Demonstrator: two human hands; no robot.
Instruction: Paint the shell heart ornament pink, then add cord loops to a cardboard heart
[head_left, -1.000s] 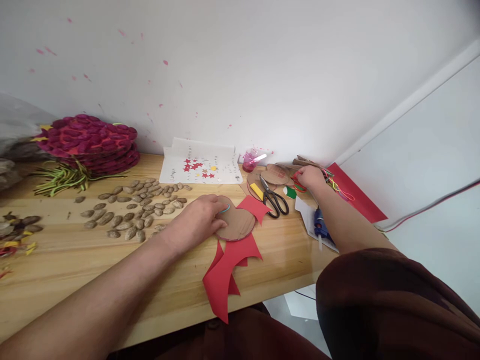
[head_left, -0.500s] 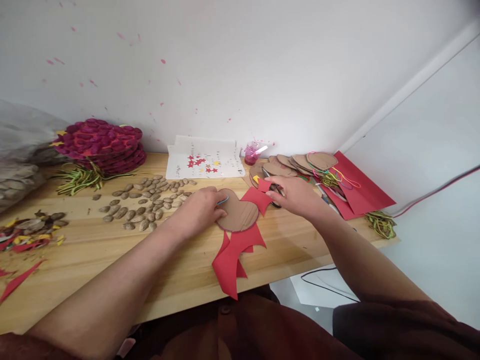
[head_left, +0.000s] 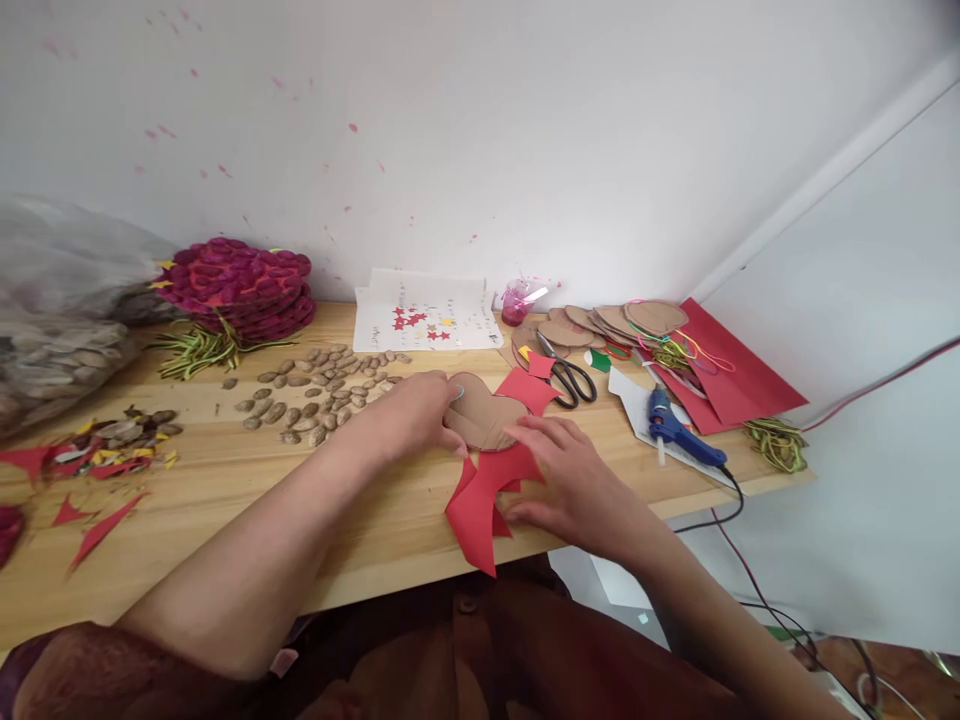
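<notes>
A heart-shaped piece of brown cardboard point(head_left: 484, 412) lies near the middle of the table, with a small light-blue loop at its upper left. My left hand point(head_left: 416, 415) grips its left edge between thumb and fingers. At the lower right edge is my right hand point(head_left: 570, 485), fingers apart, the fingertips against or very close to the cardboard. Between that hand and the table's front edge lie cut red paper pieces point(head_left: 474, 515), partly under the heart. Black-handled scissors point(head_left: 574, 382) rest to the upper right, beside another red paper scrap point(head_left: 525, 388).
Several brown seeds point(head_left: 304, 405) are scattered to the left, near a stack of magenta seed-covered pieces point(head_left: 240, 275). White paper point(head_left: 427, 310) holds small stars. Cardboard shapes point(head_left: 566, 330), a blue glue gun point(head_left: 679, 435) with a cord, and red sheets point(head_left: 750, 375) are at right.
My right hand has left the scissors and red scrap, coming down and left to the cardboard heart. The scissors and glue gun are now uncovered. My left hand stays at the heart's left edge.
</notes>
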